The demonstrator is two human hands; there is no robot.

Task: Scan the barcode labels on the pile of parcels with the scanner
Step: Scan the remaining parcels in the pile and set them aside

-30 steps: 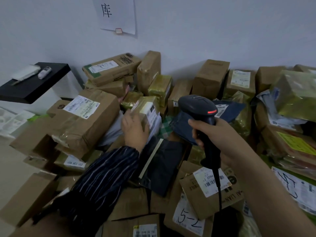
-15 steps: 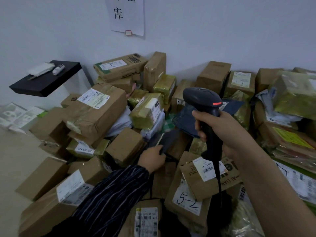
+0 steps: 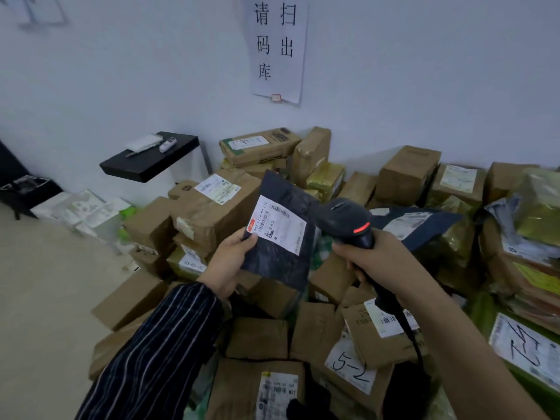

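A dark plastic parcel bag [image 3: 277,262] is being held up above the pile of parcels [image 3: 212,216] by the left hand [image 3: 230,262]. Its lower left edge is being pinched under the thumb, just beside the white barcode label [image 3: 277,227], which is being turned toward the camera. The black scanner [image 3: 348,221] is being gripped round its handle by the right hand [image 3: 372,259]. Its head is being kept just beside the bag's right edge, and a red light is being shown on its back. The brown cartons and green-wrapped packets are being left heaped against the white wall, under a paper notice [image 3: 277,47] and beside a black shelf [image 3: 151,163].
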